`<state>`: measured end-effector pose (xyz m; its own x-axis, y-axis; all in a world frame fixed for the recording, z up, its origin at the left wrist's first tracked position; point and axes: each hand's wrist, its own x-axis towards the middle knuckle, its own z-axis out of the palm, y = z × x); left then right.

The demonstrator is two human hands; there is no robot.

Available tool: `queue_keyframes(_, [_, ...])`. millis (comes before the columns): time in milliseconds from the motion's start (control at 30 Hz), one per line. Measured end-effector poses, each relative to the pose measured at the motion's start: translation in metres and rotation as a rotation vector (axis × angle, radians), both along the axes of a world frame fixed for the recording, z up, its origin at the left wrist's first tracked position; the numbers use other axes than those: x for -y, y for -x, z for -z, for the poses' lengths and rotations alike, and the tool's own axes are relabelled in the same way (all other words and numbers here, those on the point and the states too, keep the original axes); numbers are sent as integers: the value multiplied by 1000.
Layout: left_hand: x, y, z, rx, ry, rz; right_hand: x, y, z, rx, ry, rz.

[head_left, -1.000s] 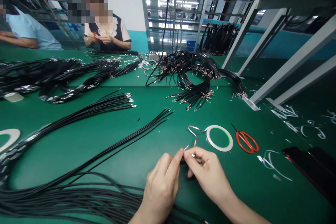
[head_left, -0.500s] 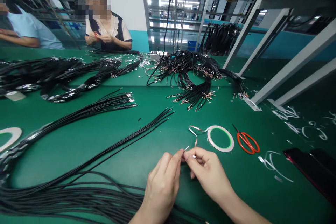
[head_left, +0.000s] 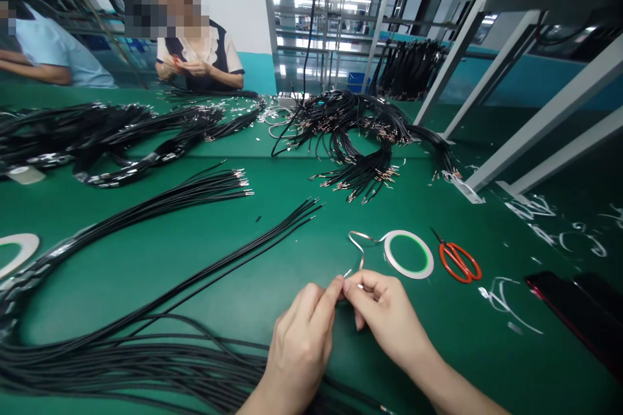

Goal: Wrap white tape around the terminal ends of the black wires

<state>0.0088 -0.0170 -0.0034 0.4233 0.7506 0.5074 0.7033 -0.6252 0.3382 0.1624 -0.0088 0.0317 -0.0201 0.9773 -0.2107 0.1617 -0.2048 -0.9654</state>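
My left hand (head_left: 304,337) is closed in a pinch, its fingertips meeting those of my right hand. A thin silvery cable end (head_left: 347,272) sticks out just beyond the joined fingertips; the rest of that cable is hidden by my left hand. My right hand (head_left: 384,311) pinches at the same spot, where a narrow strip of copper-coloured tape (head_left: 361,262) runs in behind its fingers. That strip comes off a white-edged tape roll (head_left: 429,253) with a green core, lying flat beyond my right hand. Beneath my left wrist pass many loose black cables (head_left: 209,363).
Orange-handled scissors (head_left: 460,262) lie right of the roll. A black cable bundle (head_left: 146,211) curves along the left, near another tape roll (head_left: 30,246). Piled cables (head_left: 360,123) and grey metal posts (head_left: 535,117) stand farther back. Two people (head_left: 199,65) sit across the green table (head_left: 292,253).
Both hands stay pinched together at nearly the same place, with only a slight shift of the fingers. The whole view has tilted a little.
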Motion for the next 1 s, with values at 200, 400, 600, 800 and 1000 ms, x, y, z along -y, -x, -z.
queue_keyframes(200, [-3, -3, -4, 257, 145, 4, -1, -1, 1, 7, 14, -9])
queue_keyframes(400, [-7, -11, -10, 762, 654, -68, -1, -2, 2, 15, -33, -43])
queue_keyframes(600, [-12, -13, -13, 1015, 933, -91, -1, 0, 8, 51, -46, -61])
queue_keyframes(800, [-19, -13, -18, 1030, 1024, -36, 1, 0, 5, 100, -111, -91])
queue_keyframes(1000, [-22, -13, -24, 1030, 1001, -83, 3, 0, 4, 100, -161, -96])
